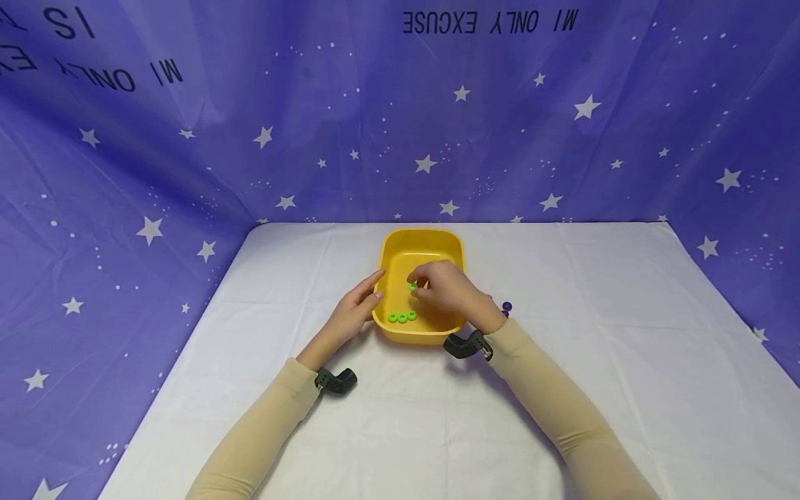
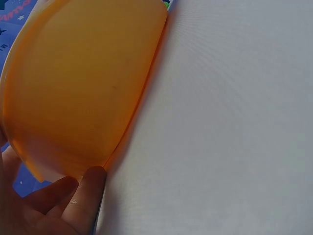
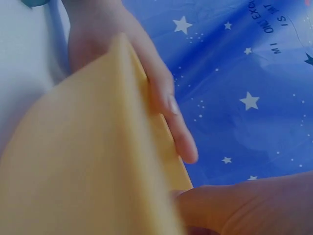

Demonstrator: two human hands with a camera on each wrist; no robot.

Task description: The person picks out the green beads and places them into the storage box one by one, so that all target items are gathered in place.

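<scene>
A yellow rectangular tub [image 1: 420, 338] stands on the table. At its left wall my left hand [image 1: 350, 316] holds the rim, thumb up at the edge; several fingers [image 2: 88, 196] touch the tub's outside in the left wrist view. Over the tub's inside, my right hand [image 1: 444, 286] pinches a small green bead [image 1: 412, 286] between thumb and fingertips. Three more green beads, a left one [image 1: 392, 317], a middle one [image 1: 403, 318] and a right one [image 1: 411, 315], lie in a row at the tub's near end. In the right wrist view, the tub wall hides my right fingertips.
Purple beads [image 1: 507, 305] lie on the white-covered table [image 1: 400, 417] right of the tub, partly hidden by my right wrist. A purple curtain with stars [image 1: 425, 139] hangs behind the table and along its sides.
</scene>
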